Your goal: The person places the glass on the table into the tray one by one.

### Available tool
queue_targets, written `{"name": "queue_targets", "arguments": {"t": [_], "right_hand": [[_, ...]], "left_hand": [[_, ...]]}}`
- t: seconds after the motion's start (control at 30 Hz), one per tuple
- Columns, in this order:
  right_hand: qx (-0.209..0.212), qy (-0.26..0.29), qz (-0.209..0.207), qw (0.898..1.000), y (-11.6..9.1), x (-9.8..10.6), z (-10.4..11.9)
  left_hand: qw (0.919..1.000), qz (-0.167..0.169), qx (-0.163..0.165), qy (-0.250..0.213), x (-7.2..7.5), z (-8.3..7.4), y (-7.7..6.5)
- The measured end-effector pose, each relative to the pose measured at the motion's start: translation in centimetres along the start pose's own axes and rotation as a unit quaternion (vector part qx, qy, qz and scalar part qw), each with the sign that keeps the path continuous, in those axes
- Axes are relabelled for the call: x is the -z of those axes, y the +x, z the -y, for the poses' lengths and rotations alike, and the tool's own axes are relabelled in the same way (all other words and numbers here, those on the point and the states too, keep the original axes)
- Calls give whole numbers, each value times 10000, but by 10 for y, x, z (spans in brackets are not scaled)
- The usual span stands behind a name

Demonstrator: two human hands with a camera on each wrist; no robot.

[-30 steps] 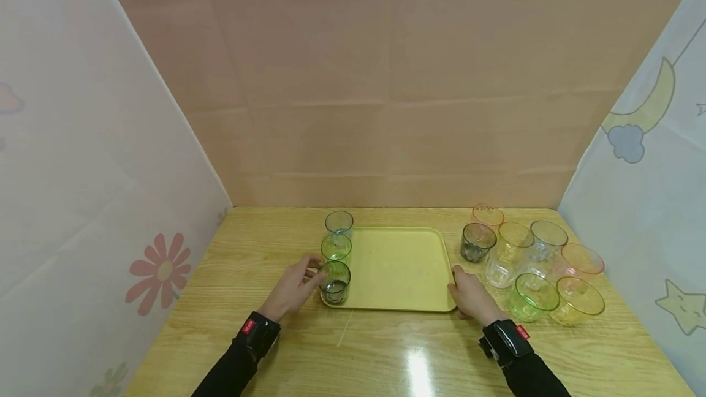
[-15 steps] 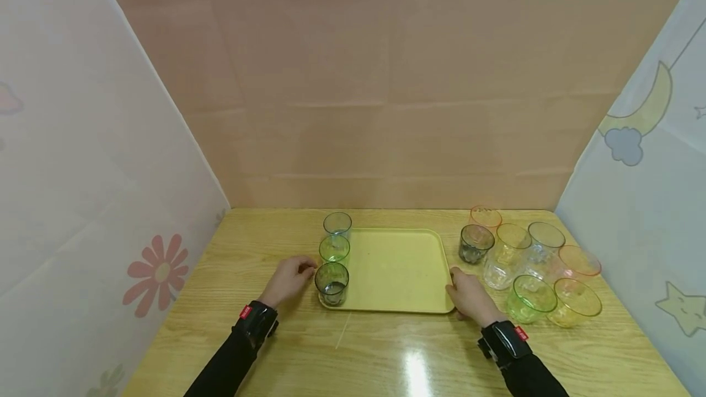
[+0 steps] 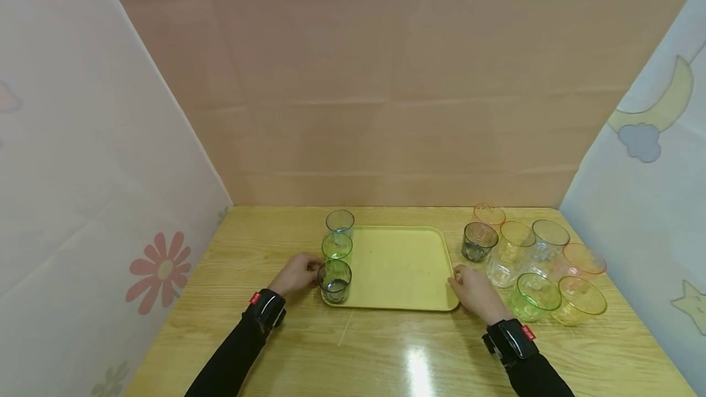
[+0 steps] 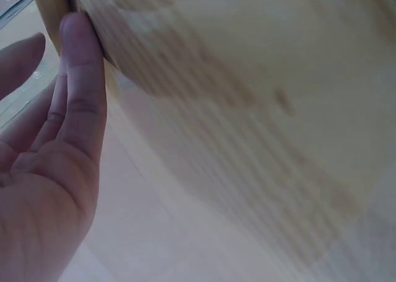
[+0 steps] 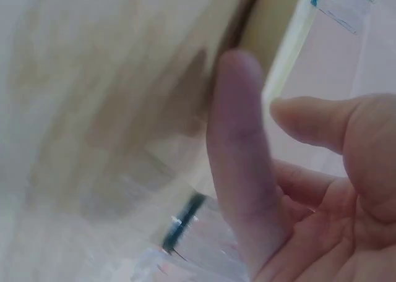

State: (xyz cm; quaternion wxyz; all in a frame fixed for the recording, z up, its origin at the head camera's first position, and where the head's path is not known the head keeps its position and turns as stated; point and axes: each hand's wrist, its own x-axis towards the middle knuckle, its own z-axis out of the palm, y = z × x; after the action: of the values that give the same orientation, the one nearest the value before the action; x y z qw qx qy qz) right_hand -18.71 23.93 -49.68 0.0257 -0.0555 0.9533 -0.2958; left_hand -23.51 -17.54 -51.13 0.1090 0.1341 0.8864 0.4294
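Note:
A yellow rectangular tray lies on the wooden table. Along its left side several glasses stand in a column: a dark grey glass in front, a green glass in the middle and a bluish grey glass behind. My left hand is at the tray's left edge, just beside the grey glass; its fingers reach the rim's outer side, thumb above. My right hand pinches the right edge near the front corner, with a finger against the outside and the thumb over the rim.
Right of the tray stands a cluster of coloured glasses, including a dark glass, a green glass close to my right wrist and a yellow glass. A brown backdrop closes off the back; white printed panels flank both sides.
My left hand has left the grey glass, drawn back slightly, then come in to the tray's left edge. The right hand has stayed at the right edge.

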Motion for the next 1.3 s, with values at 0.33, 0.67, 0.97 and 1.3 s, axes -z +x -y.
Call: {"name": "queue_targets", "arguments": {"t": [0.33,0.67,0.97,1.3], "right_hand": [[502,-248,-779,9954,-4,13,12],[447,-39,-1329,9901,-25,33,15],[302,14,-2587,9655,-50,44,8],[-31,-533,-3532,9340,-35,15,-117]], "left_hand": [[10000,56,42,-38,-1,-3,2],[9992,135,275,-242,-1,-3,4],[9992,114,325,-177,-1,-3,1],[9994,178,283,-62,-1,-1,4]]}}
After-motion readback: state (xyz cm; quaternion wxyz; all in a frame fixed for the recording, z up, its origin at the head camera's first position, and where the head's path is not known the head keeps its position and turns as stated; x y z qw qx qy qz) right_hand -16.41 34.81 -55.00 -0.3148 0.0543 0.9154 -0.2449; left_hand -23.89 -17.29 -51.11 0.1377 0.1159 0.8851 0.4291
